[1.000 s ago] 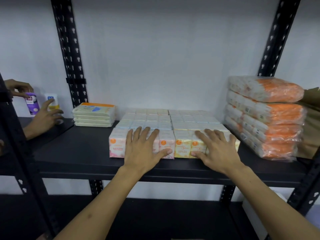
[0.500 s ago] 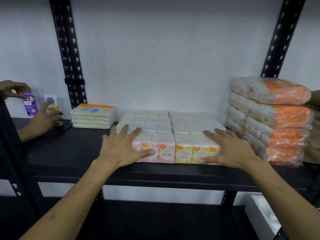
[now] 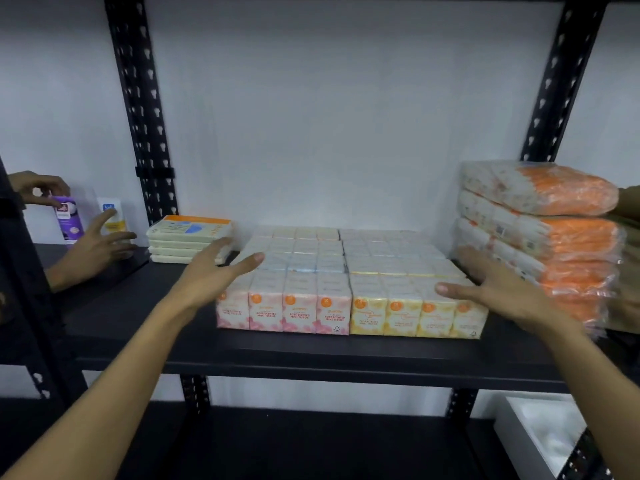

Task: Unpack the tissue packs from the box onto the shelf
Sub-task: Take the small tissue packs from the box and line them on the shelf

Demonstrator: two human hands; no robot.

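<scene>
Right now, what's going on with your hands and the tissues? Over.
Left hand open, right hand open, flanking tissue packs. Packs on shelf. Orange bundles crowd right side.

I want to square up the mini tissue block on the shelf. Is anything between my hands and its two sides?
Nothing visible. The left hand and right hand flank the mini tissue packs, fingers straight, with only bare shelf between.

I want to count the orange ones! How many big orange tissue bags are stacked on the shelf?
4, all in one pile at the shelf's right end: top bag, second bag, third bag, bottom bag. More may hide behind.
</scene>
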